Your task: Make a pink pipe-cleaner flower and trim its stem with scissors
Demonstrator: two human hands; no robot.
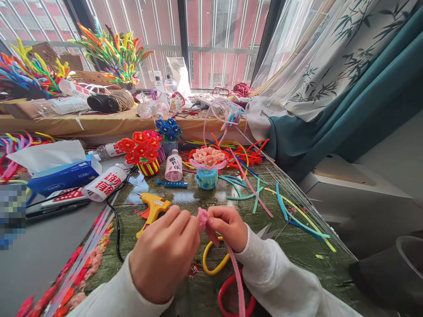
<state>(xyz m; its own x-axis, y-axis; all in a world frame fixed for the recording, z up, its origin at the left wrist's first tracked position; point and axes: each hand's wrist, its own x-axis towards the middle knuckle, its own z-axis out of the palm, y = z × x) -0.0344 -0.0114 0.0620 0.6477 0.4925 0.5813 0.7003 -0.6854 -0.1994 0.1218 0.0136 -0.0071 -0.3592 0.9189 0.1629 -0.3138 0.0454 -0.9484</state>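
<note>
Pink bud (202, 217): small and rolled, held between the two hands over the dark table (297, 273).
Right hand (228, 224): thumb and forefinger pinch the bud from its right side.
Left hand (167, 251): curled, back to the camera, right beside the bud; its fingertips are hidden, so I cannot tell how they grip.
Pink strip (237, 281): hangs below the right hand, crossing in front of a red loop (220, 299).
Scissor blades (267, 232): poke out beyond the right sleeve.
Glue gun (153, 211): yellow, lying just beyond the left hand.
Flower pots: pink (207, 176), red (148, 165) and blue (169, 136) blooms, standing farther back.
</note>
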